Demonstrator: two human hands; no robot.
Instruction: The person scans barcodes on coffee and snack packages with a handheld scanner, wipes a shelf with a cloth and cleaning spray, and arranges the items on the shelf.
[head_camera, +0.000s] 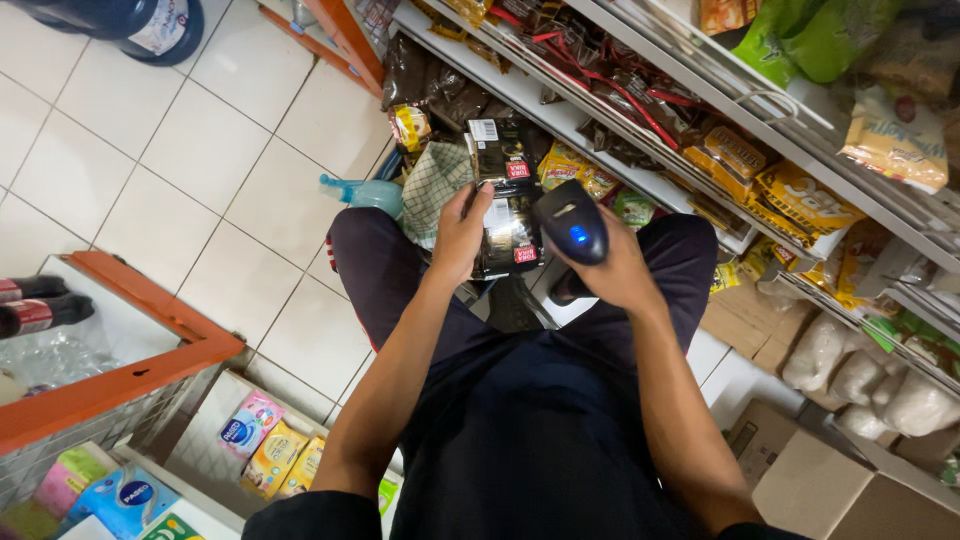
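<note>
My left hand (459, 238) grips a strip of black sachet packs (505, 195) with red labels, held upright in front of my knees. My right hand (612, 268) holds a black handheld barcode scanner (571, 222) with a lit blue light, its head pointed at the strip and almost touching it. I am crouching in dark trousers in front of low store shelves.
White shelves (620, 170) on the right carry yellow, brown and green snack packs. A checked cloth (432, 185) and a teal spray bottle (362, 192) lie by my knees. An orange-framed bin (120, 370) stands at left, tissue packs (270, 455) below, cardboard boxes (830, 480) bottom right.
</note>
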